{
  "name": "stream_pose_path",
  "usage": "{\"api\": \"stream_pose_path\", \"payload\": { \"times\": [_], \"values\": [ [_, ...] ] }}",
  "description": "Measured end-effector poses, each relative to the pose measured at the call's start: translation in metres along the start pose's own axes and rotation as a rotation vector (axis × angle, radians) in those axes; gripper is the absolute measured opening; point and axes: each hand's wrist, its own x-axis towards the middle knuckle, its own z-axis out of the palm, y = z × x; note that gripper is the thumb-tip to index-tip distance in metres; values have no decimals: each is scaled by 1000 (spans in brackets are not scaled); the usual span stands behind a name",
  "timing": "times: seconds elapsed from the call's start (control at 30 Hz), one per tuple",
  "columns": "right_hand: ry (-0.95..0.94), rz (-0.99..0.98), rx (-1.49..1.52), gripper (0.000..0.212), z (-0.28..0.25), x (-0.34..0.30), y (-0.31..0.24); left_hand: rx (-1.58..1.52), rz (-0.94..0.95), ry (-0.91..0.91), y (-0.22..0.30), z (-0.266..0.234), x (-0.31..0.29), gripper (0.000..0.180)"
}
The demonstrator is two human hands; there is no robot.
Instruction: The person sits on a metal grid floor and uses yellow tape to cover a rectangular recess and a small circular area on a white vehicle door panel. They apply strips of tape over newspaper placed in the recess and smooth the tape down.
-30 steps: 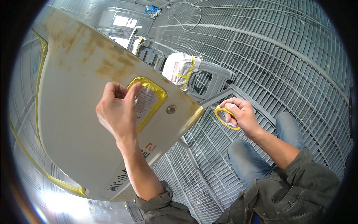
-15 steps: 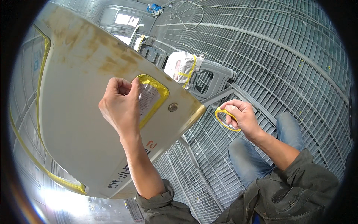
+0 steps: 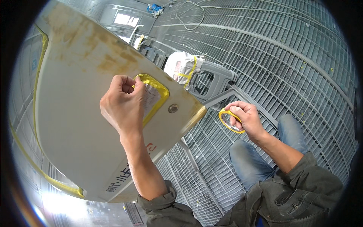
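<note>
A white vehicle door (image 3: 75, 113) with brown sanded patches fills the left side. In it is a recess covered with printed paper (image 3: 151, 99) and framed by yellow masking tape (image 3: 162, 90). My left hand (image 3: 123, 104) is closed in a pinch at the frame's upper left corner, thumb and forefinger on the tape; the hand hides part of the frame. Off to the right, my right hand (image 3: 244, 115) is closed around a roll of yellow masking tape (image 3: 225, 124), away from the door and above my knee. No strip is seen running between the hands.
A round lock (image 3: 173, 108) sits beside the recess. Behind the door, a grey plastic part (image 3: 215, 77) partly wrapped in paper rests on a metal stand (image 3: 219, 97). Metal grating (image 3: 280, 68) forms the floor, with a hose (image 3: 200, 19) across it at the back.
The view has shifted slightly, so the door and the grey part sit a little further left. Both hands keep nearly the same pose, the left still at the tape corner.
</note>
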Motion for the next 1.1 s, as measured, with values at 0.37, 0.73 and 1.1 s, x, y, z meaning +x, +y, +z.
{"api": "stream_pose_path", "payload": {
  "times": [0.37, 0.73, 1.1],
  "values": [
    [12, 27, 3, 24, -1, 2, 1, -101, -71, 43, -3, 12, -16, 23],
    [15, 4, 0, 23, -1, -6, -6, 46, -223, 176, -82, -48, -63, 39],
    [-314, -8, -364, 40, 36, -41, -15, -820, -569, -284, -48, 0, -176, 14]
  ]
}}
